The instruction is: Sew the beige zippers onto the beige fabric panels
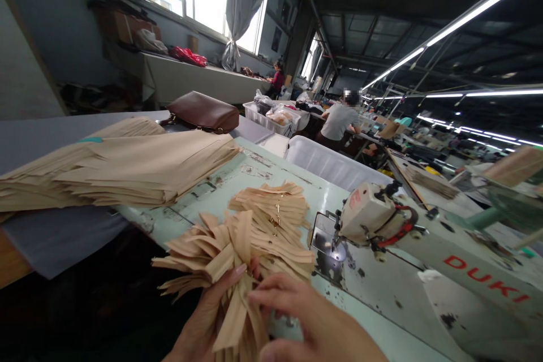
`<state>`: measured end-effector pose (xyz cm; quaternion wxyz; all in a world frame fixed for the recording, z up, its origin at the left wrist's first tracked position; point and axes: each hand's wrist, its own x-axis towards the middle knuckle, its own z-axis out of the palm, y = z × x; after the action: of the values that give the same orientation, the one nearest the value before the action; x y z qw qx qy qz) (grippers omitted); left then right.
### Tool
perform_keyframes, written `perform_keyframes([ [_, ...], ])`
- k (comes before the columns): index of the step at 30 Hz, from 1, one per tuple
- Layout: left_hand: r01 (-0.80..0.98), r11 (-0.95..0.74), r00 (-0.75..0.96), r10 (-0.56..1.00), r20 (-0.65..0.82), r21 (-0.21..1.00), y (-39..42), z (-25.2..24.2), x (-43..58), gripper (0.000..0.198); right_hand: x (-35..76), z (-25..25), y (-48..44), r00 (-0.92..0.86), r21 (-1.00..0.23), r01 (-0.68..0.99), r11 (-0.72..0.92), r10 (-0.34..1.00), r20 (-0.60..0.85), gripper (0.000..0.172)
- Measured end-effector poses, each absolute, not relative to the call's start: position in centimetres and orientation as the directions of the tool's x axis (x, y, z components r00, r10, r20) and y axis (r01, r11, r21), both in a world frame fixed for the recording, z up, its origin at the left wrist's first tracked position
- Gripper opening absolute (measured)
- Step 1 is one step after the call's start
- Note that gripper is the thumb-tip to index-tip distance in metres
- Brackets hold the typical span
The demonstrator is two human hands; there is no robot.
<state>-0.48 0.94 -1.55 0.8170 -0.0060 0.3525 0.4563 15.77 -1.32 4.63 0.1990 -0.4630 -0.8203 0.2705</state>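
A bundle of flat tan fabric strips (241, 237), splayed at its ends, sits clasped in the left hand (206, 311) at the chipped pale-green sewing table (326, 195); the right hand (311, 317) bends its fingers against it, whether pinching cannot be told. Long white tube lights (456, 20) cross the dark-ceilinged workshop.

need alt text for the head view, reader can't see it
A person's left hand holds a bunch of tan strips, with the right hand against it, at a worn pale green table. More strips lie just beyond; a sewing machine marked DUKI stands at right, and a stack of tan panels lies at left.
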Motion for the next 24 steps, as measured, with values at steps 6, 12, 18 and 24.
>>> perform_keyframes([
  [6,-0.734,0.61,0.358,0.72,-0.594,0.298,0.6,0.5,-0.6,0.033,18.4,3.1,3.8,0.022,-0.553,0.829,0.08,0.984,0.176,0.007],
  [12,-0.751,0.559,0.294,0.76,-0.58,0.352,0.8,-1.1,-0.3,0.043,18.6,1.7,4.8,0.024,-0.608,0.79,0.08,0.987,0.161,0.018],
  [18,-0.763,0.532,0.262,0.775,-0.575,0.369,1.0,-1.6,0.0,0.051,19.4,2.3,5.1,0.037,-0.669,0.74,0.072,0.988,0.147,0.035],
  [24,-0.766,0.495,0.207,0.794,-0.571,0.41,1.0,-0.8,0.6,0.052,18.9,2.6,4.0,-0.002,-0.75,0.654,0.097,0.992,0.126,0.047],
])
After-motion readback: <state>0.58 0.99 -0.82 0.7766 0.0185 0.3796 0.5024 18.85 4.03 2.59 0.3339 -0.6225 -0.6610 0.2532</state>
